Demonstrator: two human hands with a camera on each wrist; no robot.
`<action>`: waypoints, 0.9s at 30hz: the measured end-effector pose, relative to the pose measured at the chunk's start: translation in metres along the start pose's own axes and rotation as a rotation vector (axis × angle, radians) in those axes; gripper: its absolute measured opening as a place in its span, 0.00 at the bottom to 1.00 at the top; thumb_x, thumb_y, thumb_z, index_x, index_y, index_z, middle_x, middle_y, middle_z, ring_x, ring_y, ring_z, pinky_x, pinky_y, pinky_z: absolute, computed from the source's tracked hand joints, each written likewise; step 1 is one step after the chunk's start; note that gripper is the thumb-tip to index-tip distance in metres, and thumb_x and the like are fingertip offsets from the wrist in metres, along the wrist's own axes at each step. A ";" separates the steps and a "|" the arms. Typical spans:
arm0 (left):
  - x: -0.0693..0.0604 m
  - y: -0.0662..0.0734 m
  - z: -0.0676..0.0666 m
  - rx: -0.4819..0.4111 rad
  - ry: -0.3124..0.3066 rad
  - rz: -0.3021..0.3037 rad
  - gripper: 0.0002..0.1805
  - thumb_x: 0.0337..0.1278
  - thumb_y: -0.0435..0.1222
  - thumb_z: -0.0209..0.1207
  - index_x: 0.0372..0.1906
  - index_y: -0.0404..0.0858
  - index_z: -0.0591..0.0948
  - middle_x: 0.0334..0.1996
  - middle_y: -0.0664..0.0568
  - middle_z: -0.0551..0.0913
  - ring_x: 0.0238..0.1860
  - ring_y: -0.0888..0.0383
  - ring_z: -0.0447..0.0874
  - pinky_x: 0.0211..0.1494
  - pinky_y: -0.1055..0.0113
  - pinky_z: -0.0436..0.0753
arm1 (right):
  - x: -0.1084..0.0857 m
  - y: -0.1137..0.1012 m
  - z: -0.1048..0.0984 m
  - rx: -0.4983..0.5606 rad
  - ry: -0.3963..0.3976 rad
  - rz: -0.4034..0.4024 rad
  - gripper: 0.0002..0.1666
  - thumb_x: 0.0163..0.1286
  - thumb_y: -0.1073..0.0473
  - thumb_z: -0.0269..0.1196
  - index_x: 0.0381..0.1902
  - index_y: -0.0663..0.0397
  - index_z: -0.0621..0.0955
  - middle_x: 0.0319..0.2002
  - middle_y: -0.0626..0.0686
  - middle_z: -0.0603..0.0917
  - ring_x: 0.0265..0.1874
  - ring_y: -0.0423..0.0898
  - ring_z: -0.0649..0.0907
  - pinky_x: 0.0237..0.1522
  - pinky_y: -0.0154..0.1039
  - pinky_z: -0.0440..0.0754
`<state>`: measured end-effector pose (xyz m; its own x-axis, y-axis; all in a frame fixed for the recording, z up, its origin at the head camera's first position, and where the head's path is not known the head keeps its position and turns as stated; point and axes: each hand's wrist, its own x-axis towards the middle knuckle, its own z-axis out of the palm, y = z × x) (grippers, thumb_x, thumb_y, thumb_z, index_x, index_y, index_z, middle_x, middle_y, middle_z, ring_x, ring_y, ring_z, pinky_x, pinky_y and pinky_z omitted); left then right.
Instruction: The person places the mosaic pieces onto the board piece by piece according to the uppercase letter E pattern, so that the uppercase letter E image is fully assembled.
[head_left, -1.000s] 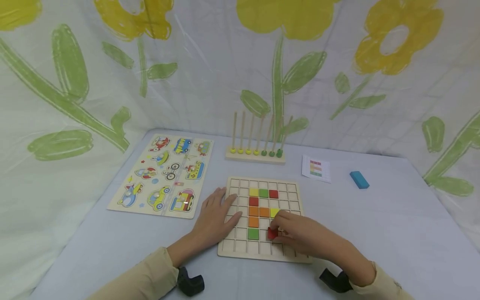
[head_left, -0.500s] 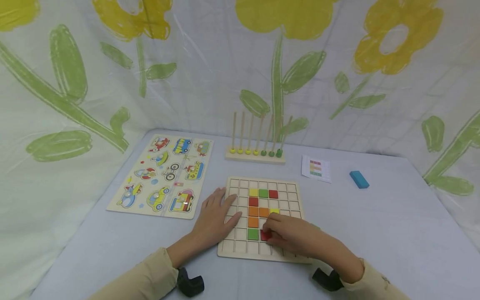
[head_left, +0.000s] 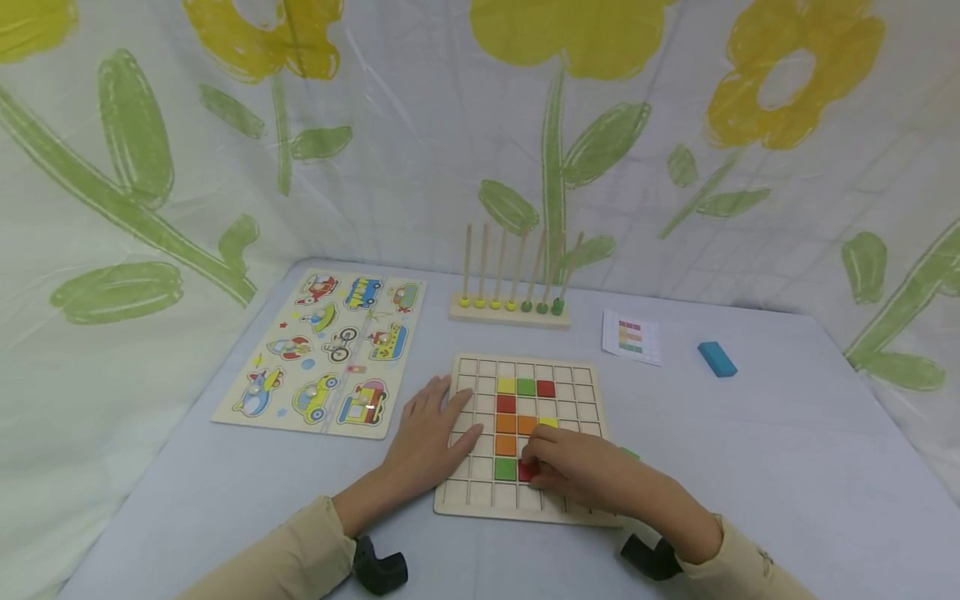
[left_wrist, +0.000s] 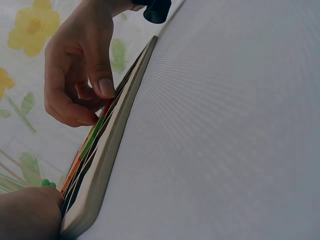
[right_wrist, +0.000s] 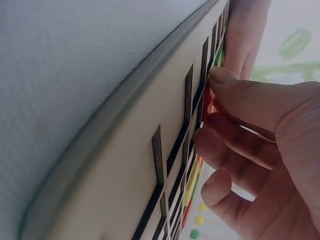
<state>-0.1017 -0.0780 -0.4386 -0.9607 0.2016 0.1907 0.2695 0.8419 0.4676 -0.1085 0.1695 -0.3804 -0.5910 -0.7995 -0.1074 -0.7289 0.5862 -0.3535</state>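
A wooden grid board [head_left: 457, 493] lies on the table with several coloured square tiles in its cells. My left hand [head_left: 429, 437] rests on the board's left edge, fingers spread. With thumb and fingertips my right hand [head_left: 592, 471] pinches a red tile [head_left: 528, 471], directly right of a green tile [head_left: 506, 469] in a lower row. In the right wrist view the thumb and index finger meet at that red tile [right_wrist: 206, 102]. Farther up the board are an orange tile [head_left: 506, 445] and a yellow tile [head_left: 549, 422], the latter partly covered by my right hand.
A picture puzzle board [head_left: 311, 358] lies at left. Behind the grid stands a peg rack [head_left: 510, 315] with yellow and green beads. A printed card [head_left: 632, 337] and a blue block [head_left: 717, 359] lie at right. A green piece [head_left: 628, 453] peeks out beyond my right wrist.
My right hand has slid left with the red tile, up beside the green tile. The green piece behind my right wrist has come into view. My left hand has stayed put.
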 end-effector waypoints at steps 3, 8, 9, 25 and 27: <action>0.000 0.000 0.000 -0.006 0.000 0.000 0.31 0.64 0.54 0.53 0.67 0.44 0.70 0.71 0.41 0.60 0.74 0.46 0.51 0.71 0.45 0.55 | 0.000 0.000 0.000 -0.005 0.004 0.000 0.10 0.68 0.50 0.62 0.47 0.38 0.78 0.40 0.35 0.75 0.35 0.33 0.75 0.41 0.28 0.78; 0.000 0.000 0.000 -0.002 -0.003 0.000 0.31 0.64 0.54 0.52 0.67 0.44 0.69 0.71 0.42 0.60 0.74 0.46 0.51 0.71 0.45 0.55 | -0.003 -0.001 -0.001 -0.038 0.014 -0.005 0.10 0.68 0.51 0.62 0.46 0.39 0.79 0.41 0.35 0.76 0.35 0.33 0.75 0.41 0.28 0.78; 0.000 0.000 0.000 -0.002 -0.003 0.001 0.31 0.64 0.54 0.52 0.67 0.43 0.69 0.71 0.42 0.60 0.74 0.46 0.51 0.71 0.45 0.55 | -0.004 -0.001 -0.002 -0.044 0.016 -0.004 0.10 0.67 0.51 0.63 0.46 0.39 0.79 0.42 0.36 0.77 0.36 0.33 0.76 0.42 0.28 0.79; 0.000 0.000 0.001 0.005 -0.004 -0.001 0.32 0.64 0.55 0.52 0.68 0.44 0.69 0.71 0.42 0.60 0.74 0.46 0.51 0.71 0.45 0.55 | -0.052 0.030 -0.019 -0.053 0.169 0.139 0.11 0.64 0.57 0.66 0.44 0.39 0.79 0.42 0.35 0.78 0.35 0.31 0.77 0.38 0.29 0.80; 0.000 0.000 0.000 0.006 -0.003 -0.003 0.32 0.64 0.55 0.52 0.68 0.44 0.69 0.71 0.42 0.60 0.74 0.46 0.51 0.71 0.45 0.55 | -0.059 0.036 -0.020 -0.066 0.167 0.181 0.12 0.64 0.57 0.66 0.45 0.40 0.80 0.44 0.36 0.78 0.37 0.33 0.78 0.39 0.30 0.81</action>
<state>-0.1015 -0.0777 -0.4387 -0.9617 0.2009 0.1864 0.2663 0.8453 0.4633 -0.1068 0.2403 -0.3681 -0.7590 -0.6511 -0.0065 -0.6235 0.7296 -0.2809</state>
